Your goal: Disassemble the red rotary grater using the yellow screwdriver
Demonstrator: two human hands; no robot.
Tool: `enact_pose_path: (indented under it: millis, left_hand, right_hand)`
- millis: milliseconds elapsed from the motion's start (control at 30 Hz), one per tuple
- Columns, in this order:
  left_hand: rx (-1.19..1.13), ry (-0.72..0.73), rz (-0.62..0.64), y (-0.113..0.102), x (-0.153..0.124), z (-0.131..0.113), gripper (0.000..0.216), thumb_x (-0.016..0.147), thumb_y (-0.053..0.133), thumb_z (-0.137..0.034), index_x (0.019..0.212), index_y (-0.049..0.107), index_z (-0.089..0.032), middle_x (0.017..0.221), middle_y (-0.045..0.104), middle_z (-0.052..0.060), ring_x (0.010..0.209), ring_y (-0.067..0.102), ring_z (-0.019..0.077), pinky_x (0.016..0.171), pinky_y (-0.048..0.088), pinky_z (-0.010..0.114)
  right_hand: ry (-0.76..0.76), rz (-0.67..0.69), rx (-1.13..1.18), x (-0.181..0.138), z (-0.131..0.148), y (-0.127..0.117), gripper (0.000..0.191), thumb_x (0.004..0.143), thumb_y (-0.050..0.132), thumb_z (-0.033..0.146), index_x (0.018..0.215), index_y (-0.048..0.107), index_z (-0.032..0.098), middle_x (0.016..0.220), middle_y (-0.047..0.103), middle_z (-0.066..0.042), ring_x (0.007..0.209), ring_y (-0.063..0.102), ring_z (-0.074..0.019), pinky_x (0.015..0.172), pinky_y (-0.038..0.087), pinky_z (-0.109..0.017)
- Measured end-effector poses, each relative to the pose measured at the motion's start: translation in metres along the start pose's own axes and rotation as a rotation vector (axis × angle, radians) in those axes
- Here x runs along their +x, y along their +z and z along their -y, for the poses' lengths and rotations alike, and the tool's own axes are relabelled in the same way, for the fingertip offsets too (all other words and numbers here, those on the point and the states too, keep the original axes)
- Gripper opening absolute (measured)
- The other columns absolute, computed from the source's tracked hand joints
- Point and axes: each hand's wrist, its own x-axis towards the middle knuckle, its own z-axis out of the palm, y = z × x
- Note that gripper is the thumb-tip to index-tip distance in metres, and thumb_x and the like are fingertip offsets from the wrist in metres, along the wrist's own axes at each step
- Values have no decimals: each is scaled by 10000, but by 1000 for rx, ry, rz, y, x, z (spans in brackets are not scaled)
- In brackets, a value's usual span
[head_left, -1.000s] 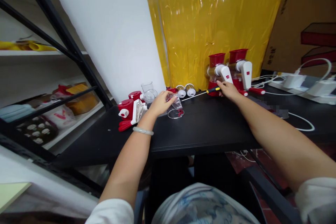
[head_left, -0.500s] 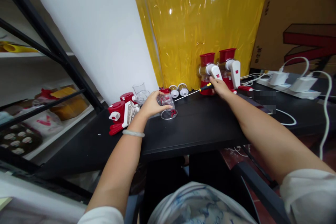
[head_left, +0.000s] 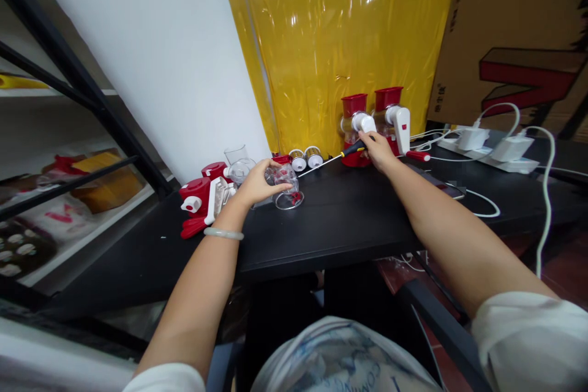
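Observation:
My left hand is closed around a clear plastic grater part with a round rim and a bit of red at its base, tilted on the black table. In my right hand is a screwdriver with a black and yellow handle. Its long shaft points left, and the tip meets or nearly meets the clear part; I cannot tell whether it touches a screw. Just behind the clear part lie two drum blades with white ends. Left of my left hand are red grater pieces and a white crank handle.
Two rotary graters, red and white, stand at the back before a yellow plastic sheet. White chargers sit on power strips at right with trailing cables. A phone lies near my right forearm. Metal shelving rises at left.
The whole view has shifted slightly, so things appear a little further left. Both hands keep their grips, with the screwdriver still directed at the clear part.

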Motion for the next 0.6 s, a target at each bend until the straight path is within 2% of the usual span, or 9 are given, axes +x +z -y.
enact_pose_path:
  millis: [133,200,300,400,500,600]
  left_hand:
    - [-3,-19,-3,-1,0,0,536,690,818,-537,1067,581,-237,1135,682,74,1083,647,268,987,501,437]
    - [-7,-20,-4,-1,0,0,538,690,816,-540,1068,580,-239,1136,683,71,1085,647,268,989,501,437]
    - [-12,-11,-11,-1,0,1,537,691,817,-540,1070,582,-241,1138,684,71,1083,648,265,988,502,433]
    - [-16,-15,-18,0,0,2,525,692,819,-530,1065,587,-242,1137,687,75,1074,652,262,983,503,433]
    - [-13,-26,-22,0,0,2,512,693,819,-528,1058,594,-249,1138,692,72,1076,653,263,985,502,440]
    - [-9,-41,-27,0,0,1,497,694,819,-520,1048,596,-250,1133,693,71,1081,654,267,987,503,442]
  right_hand:
    - [59,75,198,-6,8,4,206,699,752,294,768,568,233,723,568,29,621,553,-114,516,475,-217]
    - [48,110,233,-7,12,5,170,691,721,272,762,571,233,753,578,19,679,576,-133,548,504,-237]
    - [2,79,159,-6,14,3,221,761,702,401,721,569,228,713,572,4,634,557,-144,510,474,-249]
    - [-51,28,-24,-4,14,1,350,810,690,532,688,573,226,574,483,18,509,462,-124,445,374,-242]
    - [-72,16,-15,-5,16,3,313,771,761,471,703,571,231,578,475,31,515,454,-114,454,360,-229]
    - [-49,79,158,-8,20,6,236,706,789,345,757,583,244,725,575,22,653,560,-129,539,463,-228]
